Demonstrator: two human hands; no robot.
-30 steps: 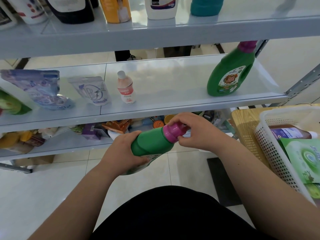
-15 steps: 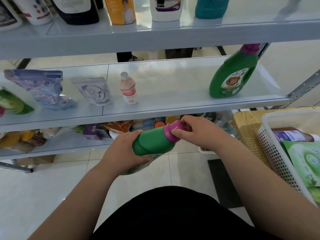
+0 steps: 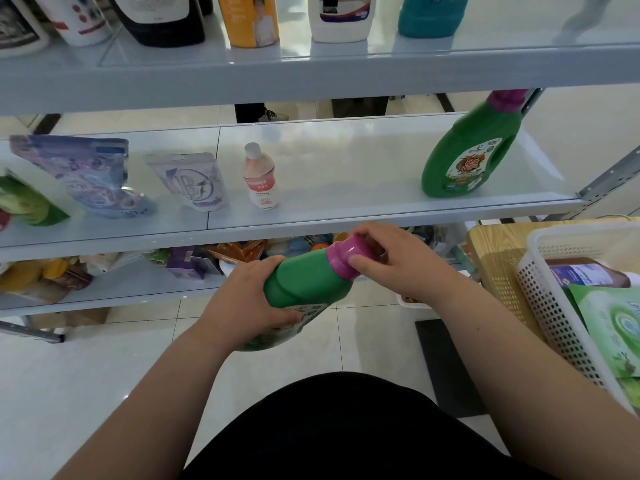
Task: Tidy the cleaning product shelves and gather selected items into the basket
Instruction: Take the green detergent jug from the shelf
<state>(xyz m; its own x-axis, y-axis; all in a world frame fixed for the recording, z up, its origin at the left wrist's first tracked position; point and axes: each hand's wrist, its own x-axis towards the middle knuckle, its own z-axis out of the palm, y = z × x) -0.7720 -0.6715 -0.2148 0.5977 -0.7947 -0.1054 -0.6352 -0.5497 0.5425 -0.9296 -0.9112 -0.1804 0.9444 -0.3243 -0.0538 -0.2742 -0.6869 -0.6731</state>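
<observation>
I hold a green detergent bottle (image 3: 306,280) tilted in front of me, below the middle shelf's edge. My left hand (image 3: 249,299) grips its body from the left. My right hand (image 3: 398,261) has its fingers and thumb curled round the bottle's pink cap (image 3: 346,254). A matching green bottle (image 3: 467,154) with a pink cap stands upright at the right end of the middle shelf (image 3: 346,216). The white plastic basket (image 3: 554,323) sits at the right on a wooden table and holds a brown bottle (image 3: 585,273) and a green pouch (image 3: 616,327).
On the middle shelf stand a small pink bottle (image 3: 260,176), a pale pouch (image 3: 192,181) and a purple pouch (image 3: 86,174). Several bottles line the top shelf (image 3: 311,74). The bottom shelf (image 3: 114,289) is crowded with boxes and packets. White tiled floor lies below.
The view has shifted slightly. My right hand has turned a little on the pink cap, its thumb now at the cap's base. The bottle stays held in the same place.
</observation>
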